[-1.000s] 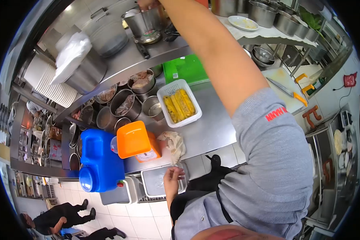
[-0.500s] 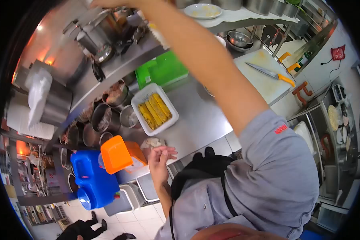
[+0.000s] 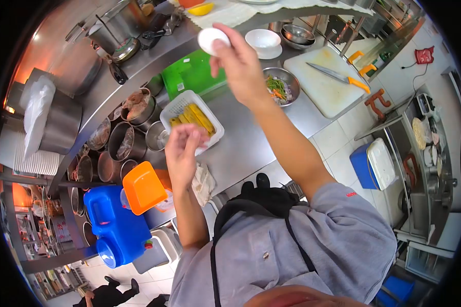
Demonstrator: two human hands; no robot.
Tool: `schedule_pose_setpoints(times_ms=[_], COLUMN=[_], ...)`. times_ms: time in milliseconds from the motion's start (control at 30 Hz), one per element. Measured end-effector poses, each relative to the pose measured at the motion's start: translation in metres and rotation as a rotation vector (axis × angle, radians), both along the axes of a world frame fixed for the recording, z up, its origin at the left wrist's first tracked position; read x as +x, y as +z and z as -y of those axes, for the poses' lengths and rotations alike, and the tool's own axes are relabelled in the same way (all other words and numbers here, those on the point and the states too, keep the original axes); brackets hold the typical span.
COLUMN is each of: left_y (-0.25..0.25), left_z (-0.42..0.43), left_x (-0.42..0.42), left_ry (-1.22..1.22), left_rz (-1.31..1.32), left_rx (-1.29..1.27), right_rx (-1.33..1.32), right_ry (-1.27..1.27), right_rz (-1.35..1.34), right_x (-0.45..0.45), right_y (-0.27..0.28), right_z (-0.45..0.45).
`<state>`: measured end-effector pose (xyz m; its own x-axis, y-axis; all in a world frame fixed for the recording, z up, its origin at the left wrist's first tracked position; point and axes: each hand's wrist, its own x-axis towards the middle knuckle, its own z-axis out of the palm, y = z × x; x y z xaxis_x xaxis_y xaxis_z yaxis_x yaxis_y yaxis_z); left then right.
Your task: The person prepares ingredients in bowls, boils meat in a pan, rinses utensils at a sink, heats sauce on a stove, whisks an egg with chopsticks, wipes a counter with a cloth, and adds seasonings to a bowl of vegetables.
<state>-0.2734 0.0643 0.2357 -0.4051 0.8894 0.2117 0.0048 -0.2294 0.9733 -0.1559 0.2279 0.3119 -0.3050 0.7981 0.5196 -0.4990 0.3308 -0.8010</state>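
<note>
My right hand (image 3: 236, 64) is raised over the counter, with thumb and fingers closed around a smooth white egg (image 3: 210, 41). Lower and to the left, my left hand (image 3: 183, 148) holds nothing, its fingers loosely bent and apart. It covers the near left part of a white plastic basket (image 3: 218, 134) that contains several long yellow pieces (image 3: 200, 116). Right of my right forearm, a metal bowl (image 3: 295, 92) contains chopped vegetables, green, orange and purplish. Behind it a white bowl (image 3: 263, 39) stands on the counter.
A knife (image 3: 338, 75) with an orange handle lies on a white cutting board (image 3: 312, 97). A green board (image 3: 187, 77) is beyond the basket. Pots (image 3: 122, 140), an orange container (image 3: 143, 188) and a blue jug (image 3: 110, 220) stand left. Overhead runs a metal shelf (image 3: 153, 66).
My right hand has come down from the upper left shelf area, and an egg now shows in it. My left hand has risen from the counter edge to the basket.
</note>
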Motion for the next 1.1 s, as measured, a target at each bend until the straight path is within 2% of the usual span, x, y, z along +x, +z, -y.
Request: schedule_pose_setpoints(times_ms=[33,67,133,167,200,267,300,333,467,600,667,800,867,900,967,1067,1100], left_y=[0.006,0.014,0.027,0.027,0.019,-0.002,-0.011,-0.019,-0.051,-0.073,-0.087,-0.108,-0.114,-0.117,-0.111,-0.086,-0.081], left_z=[-0.016,-0.034,-0.078,-0.102,-0.131,-0.180,-0.200,-0.215,-0.250,-0.276,-0.287,-0.301,-0.309,-0.314,-0.319,-0.306,-0.303], left_x=[0.001,0.006,0.022,0.030,0.036,0.050,0.059,0.067,0.085,0.097,0.101,0.098,0.090,0.086,0.081,0.087,0.090], left_ry=[-0.039,-0.088,-0.183,-0.224,-0.312,-0.428,-0.543,-0.658,-0.737,-0.664,-0.644,-0.635,-0.646,-0.645,-0.601,-0.479,-0.475], left_rz=[-0.046,-0.084,-0.214,-0.308,-0.379,-0.439,-0.446,-0.452,-0.366,-0.242,-0.148,-0.048,-0.410,-0.407,-0.691,-0.744,-0.638], left_rx=[0.026,0.047,0.078,0.093,0.135,0.176,0.135,0.096,0.035,-0.114,-0.130,-0.191,-0.135,-0.139,0.089,0.151,0.132], right_rx=[-0.214,-0.232,-0.497,-0.535,-0.552,-0.433,-0.176,-0.190,-0.416,-0.371,-0.268,-0.308,0.082,0.079,0.243,0.274,0.209], right_ry=[0.167,0.144,0.286,0.129,0.100,-0.196,-0.350,-0.373,-0.346,-0.305,-0.355,-0.302,-0.454,-0.450,-0.518,-0.594,-0.614], right_rz=[-0.167,-0.167,0.093,0.268,0.262,0.329,0.403,0.406,0.449,0.535,0.675,0.696,0.932,0.935,1.427,1.347,1.192], right_x=[0.011,0.027,0.060,0.071,0.077,0.084,0.093,0.102,0.124,0.132,0.135,0.144,0.148,0.152,0.154,0.148,0.141], right_y=[-0.003,-0.019,-0.060,-0.065,-0.073,-0.103,-0.122,-0.131,-0.150,-0.186,-0.201,-0.213,-0.209,-0.207,-0.162,-0.148,-0.152], right_z=[0.006,-0.001,-0.025,-0.027,-0.032,-0.047,-0.061,-0.073,-0.095,-0.136,-0.151,-0.161,-0.166,-0.167,-0.156,-0.162,-0.164])
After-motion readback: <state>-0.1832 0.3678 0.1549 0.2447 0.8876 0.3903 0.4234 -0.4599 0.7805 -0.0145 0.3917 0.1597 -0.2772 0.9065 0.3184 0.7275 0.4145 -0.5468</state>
